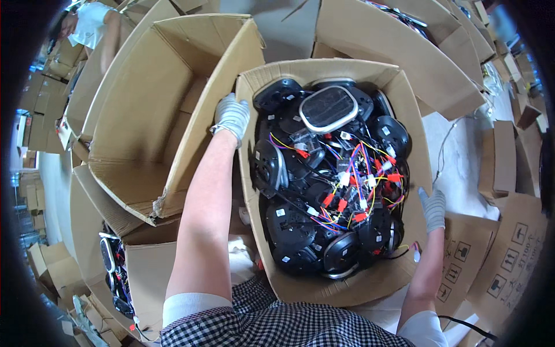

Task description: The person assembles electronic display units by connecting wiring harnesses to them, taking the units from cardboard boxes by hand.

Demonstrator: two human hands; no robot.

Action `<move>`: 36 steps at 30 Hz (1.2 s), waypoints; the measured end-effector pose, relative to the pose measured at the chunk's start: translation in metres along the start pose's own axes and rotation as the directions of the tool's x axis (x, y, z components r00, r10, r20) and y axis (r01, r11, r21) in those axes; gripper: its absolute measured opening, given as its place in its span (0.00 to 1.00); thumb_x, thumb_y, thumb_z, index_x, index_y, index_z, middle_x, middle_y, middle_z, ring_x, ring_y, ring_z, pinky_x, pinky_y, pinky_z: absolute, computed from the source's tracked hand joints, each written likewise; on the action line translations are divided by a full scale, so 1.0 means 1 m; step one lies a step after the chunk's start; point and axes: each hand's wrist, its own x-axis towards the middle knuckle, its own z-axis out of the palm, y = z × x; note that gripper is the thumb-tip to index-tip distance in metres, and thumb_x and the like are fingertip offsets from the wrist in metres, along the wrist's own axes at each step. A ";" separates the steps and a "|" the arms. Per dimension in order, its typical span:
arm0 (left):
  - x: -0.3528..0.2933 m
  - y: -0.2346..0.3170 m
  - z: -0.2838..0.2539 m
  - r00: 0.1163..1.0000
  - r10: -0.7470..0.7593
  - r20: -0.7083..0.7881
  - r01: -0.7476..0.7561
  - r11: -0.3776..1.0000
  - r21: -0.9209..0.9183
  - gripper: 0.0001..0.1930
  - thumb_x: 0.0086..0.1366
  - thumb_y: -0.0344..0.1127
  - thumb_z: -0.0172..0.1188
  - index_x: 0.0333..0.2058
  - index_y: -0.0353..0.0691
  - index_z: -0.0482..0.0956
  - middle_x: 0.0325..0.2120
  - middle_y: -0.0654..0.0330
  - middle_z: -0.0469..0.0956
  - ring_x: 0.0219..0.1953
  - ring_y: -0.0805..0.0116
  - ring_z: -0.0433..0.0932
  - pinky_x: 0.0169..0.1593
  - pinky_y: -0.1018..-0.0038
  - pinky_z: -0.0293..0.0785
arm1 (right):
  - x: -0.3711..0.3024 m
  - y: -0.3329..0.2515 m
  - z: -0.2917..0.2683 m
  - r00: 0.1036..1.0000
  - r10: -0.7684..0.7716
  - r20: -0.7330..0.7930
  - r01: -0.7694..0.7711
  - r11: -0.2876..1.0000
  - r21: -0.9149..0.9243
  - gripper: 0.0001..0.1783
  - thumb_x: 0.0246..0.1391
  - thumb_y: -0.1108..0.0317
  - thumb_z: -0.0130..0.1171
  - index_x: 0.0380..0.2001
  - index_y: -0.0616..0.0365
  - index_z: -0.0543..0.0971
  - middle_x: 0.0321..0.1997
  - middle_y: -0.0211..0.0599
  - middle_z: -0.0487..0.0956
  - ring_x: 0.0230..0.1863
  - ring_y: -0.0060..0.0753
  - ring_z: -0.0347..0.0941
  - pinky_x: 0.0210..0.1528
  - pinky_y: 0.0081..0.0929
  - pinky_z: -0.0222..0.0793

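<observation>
Between my two hands stands an open cardboard box [411,127] filled with black rounded plastic units [292,222]. One unit with a silver-rimmed oval face [329,109] lies on top. Loose wires with red and white connectors [361,179] tangle over the middle of the pile. My left hand [232,117], in a grey striped glove, grips the box's upper left side, beside the neighbouring box. My right hand [432,209], gloved alike, holds the right side lower down. Parts of the fingers are hidden at both walls.
An open box [144,127] with a bare inside tilts close on the left. Below it, another box holds more black units [110,260]. A large carton [399,55] stands at the far right, printed cardboard [462,254] at the near right. A person [92,26] is at the far left.
</observation>
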 end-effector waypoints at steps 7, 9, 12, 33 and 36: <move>-0.013 0.013 0.002 0.994 0.099 0.044 -0.098 0.995 -0.028 0.16 0.59 0.40 0.52 0.36 0.30 0.75 0.36 0.37 0.75 0.42 0.40 0.74 0.47 0.55 0.70 | -0.007 0.026 0.013 0.939 -0.117 -0.324 0.181 0.968 0.175 0.41 0.50 0.61 0.60 0.64 0.61 0.55 0.55 0.58 0.70 0.53 0.55 0.68 0.58 0.40 0.61; -0.018 0.016 -0.004 0.999 -0.043 0.016 0.045 0.986 -0.158 0.15 0.53 0.33 0.54 0.39 0.31 0.75 0.39 0.38 0.76 0.45 0.42 0.75 0.49 0.57 0.71 | 0.002 0.024 0.005 0.999 0.019 -0.032 -0.016 0.997 0.072 0.35 0.53 0.51 0.56 0.55 0.69 0.65 0.54 0.60 0.70 0.55 0.56 0.65 0.59 0.41 0.59; -0.019 0.021 -0.005 0.999 -0.040 -0.001 0.040 0.995 -0.096 0.16 0.56 0.36 0.54 0.42 0.34 0.74 0.41 0.39 0.76 0.47 0.44 0.74 0.50 0.58 0.70 | 0.026 0.063 0.055 0.983 -0.027 -0.183 0.039 0.997 0.063 0.33 0.52 0.50 0.56 0.51 0.68 0.69 0.53 0.61 0.70 0.54 0.56 0.66 0.58 0.42 0.60; -0.007 -0.003 -0.003 0.980 -0.071 0.185 0.056 0.995 0.087 0.17 0.58 0.36 0.53 0.44 0.33 0.74 0.44 0.43 0.74 0.49 0.54 0.75 0.50 0.66 0.71 | 0.030 0.056 0.040 0.948 -0.303 -0.098 0.308 0.951 0.038 0.33 0.54 0.49 0.54 0.48 0.72 0.71 0.47 0.63 0.74 0.49 0.58 0.70 0.54 0.40 0.64; 0.015 -0.010 0.044 0.992 0.119 0.044 -0.125 0.975 0.184 0.14 0.60 0.40 0.52 0.38 0.34 0.75 0.35 0.44 0.78 0.41 0.50 0.77 0.44 0.61 0.73 | 0.048 0.095 0.085 0.949 -0.124 -0.291 0.104 0.991 -0.082 0.35 0.53 0.47 0.54 0.51 0.72 0.69 0.48 0.63 0.73 0.50 0.57 0.69 0.56 0.39 0.64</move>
